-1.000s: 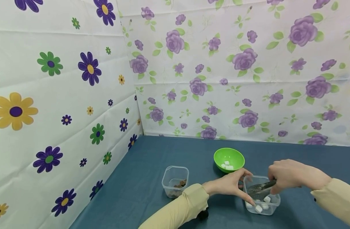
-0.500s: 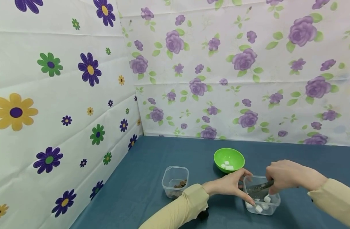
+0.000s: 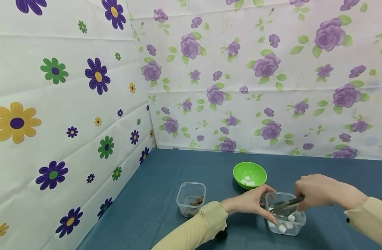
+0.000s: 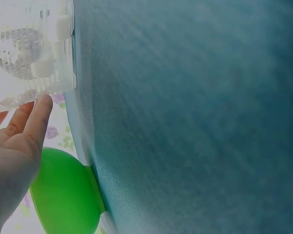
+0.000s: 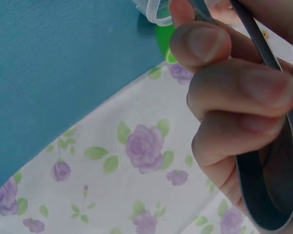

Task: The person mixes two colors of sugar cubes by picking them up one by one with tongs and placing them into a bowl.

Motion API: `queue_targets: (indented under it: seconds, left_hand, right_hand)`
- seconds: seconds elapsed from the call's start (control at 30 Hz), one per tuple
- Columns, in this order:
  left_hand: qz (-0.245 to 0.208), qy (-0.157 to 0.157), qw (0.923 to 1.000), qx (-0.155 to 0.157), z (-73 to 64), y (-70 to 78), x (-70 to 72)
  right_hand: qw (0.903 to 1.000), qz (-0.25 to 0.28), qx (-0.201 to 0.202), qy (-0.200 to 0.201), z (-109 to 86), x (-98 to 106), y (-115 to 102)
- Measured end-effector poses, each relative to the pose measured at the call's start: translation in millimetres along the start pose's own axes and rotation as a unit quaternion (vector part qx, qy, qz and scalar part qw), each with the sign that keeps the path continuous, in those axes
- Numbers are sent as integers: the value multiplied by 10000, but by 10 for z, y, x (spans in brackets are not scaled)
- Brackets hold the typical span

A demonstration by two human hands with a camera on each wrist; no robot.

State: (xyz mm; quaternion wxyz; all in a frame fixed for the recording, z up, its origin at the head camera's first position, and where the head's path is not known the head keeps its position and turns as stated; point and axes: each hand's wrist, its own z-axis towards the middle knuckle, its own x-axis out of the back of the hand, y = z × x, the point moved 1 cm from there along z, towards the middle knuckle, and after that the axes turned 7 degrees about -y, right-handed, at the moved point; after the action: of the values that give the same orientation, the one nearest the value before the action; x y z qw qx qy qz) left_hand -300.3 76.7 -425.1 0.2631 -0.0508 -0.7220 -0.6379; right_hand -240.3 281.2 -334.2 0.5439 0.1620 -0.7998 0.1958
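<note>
In the head view, my left hand [image 3: 248,201] spans the left end of a clear plastic container [image 3: 298,227], thumb on the near side and fingers at the far corner. White cubes [image 3: 282,228] lie in the container. My right hand [image 3: 317,191] grips dark tongs [image 3: 286,207], whose broad heads are down inside the container among the cubes. The right wrist view shows my fingers [image 5: 244,87] curled round the bent strip of the tongs. From the left wrist, fingertips [image 4: 45,105] touch the container's wall. What sits between the tong heads is hidden.
A green bowl [image 3: 250,168] holding several white cubes stands just behind my left hand. Further left is a second clear container [image 3: 191,187] with brown chunks [image 3: 197,200] in it. Flowered sheets [image 3: 209,69] wall off the back and left of the blue table [image 3: 141,205].
My right hand shifted slightly left, then back right, and the tong heads have moved a little within the container. The left hand and the container have stayed put.
</note>
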Motion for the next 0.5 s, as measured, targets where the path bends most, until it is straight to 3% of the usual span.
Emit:
queue_targets:
  seconds: [0.5]
  left_hand:
    - [-15,66,10000,33,8,-8,-3]
  right_hand:
    - [9998,106,-186,46,-197,72,181]
